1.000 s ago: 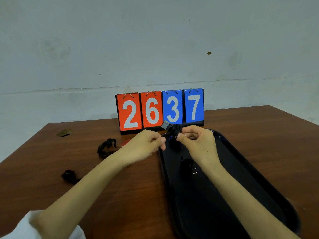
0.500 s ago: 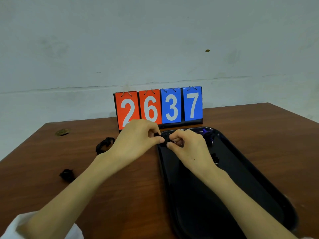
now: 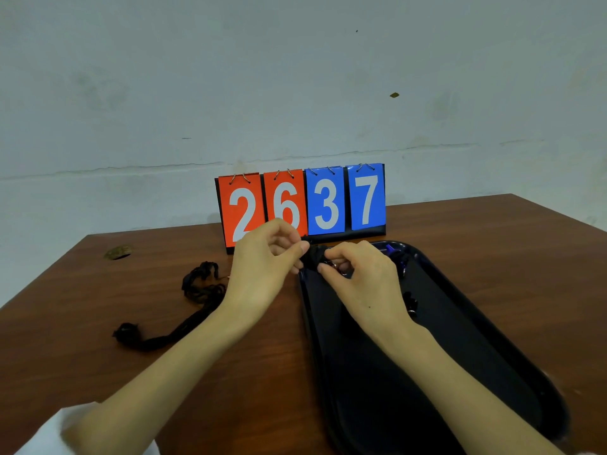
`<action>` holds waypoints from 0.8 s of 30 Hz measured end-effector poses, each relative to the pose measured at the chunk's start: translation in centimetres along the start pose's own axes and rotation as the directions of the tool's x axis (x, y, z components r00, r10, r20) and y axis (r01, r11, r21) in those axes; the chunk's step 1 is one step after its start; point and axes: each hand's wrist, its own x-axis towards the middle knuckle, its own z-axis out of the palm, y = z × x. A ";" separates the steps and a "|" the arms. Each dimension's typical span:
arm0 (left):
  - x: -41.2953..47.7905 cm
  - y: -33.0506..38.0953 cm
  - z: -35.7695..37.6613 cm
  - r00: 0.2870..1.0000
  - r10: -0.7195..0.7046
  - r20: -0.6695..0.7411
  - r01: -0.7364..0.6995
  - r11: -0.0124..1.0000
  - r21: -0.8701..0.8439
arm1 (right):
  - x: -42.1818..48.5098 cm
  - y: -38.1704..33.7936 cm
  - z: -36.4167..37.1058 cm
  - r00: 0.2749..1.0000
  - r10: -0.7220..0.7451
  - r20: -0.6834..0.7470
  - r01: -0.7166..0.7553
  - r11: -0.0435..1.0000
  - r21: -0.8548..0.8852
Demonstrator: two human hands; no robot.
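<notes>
Over tray (image 3: 492, 323) rim, both hands' (image 3: 262, 267) grip pinching black strap (image 3: 313, 257).

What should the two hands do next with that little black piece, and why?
Probably a gentle pull apart, to work it open. The left hand and right hand each pinch the black piece from opposite sides, over the far-left corner of the tray; black cords lie on the table to the left.

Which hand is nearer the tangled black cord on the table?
Left. The left hand is beside the tangled black cord; the right hand is farther, over the black plastic tray.
</notes>
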 end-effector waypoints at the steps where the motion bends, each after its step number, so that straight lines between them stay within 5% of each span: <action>1: 0.0 -0.1 0.1 1.000 0.006 -0.005 -0.006 1.000 0.024 | -0.1 -0.1 0.1 1.000 0.003 -0.002 -0.003 1.000 -0.004; 24: -0.6 -0.1 0.6 0.997 0.069 0.039 -0.073 0.990 0.119 | -0.3 0.1 0.4 0.998 -0.010 -0.069 0.007 0.999 -0.040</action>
